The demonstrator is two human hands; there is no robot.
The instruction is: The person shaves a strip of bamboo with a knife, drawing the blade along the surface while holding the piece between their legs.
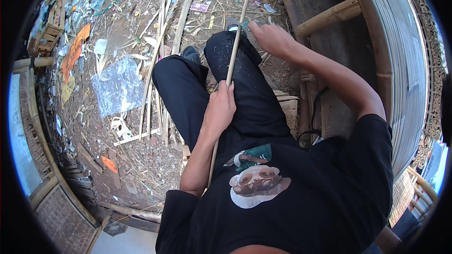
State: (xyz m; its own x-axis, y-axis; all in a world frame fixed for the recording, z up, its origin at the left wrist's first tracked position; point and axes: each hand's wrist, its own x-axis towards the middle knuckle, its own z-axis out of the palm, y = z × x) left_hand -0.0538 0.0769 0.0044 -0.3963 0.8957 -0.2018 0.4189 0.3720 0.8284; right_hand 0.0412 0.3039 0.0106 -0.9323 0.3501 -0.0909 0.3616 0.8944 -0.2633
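A long, thin bamboo strip (237, 37) runs slantwise from the far edge, over my right thigh and down under my left forearm. My left hand (220, 105) is closed round it, above my lap. Farther along, just right of the strip, my right hand (272, 41) has its fingers curled together. A small green bit (245, 25) shows between those fingertips and the strip; whether it is string or part of a tool I cannot tell. Pale shavings dot the dark trousers (223, 56) at my right knee.
Split bamboo lengths (181, 26) lie on the littered dirt floor to the left, near a clear plastic sheet (118, 86) and an orange scrap (75, 51). A wooden crate (52, 21) stands far left. Close on my right is a bamboo frame (329, 16).
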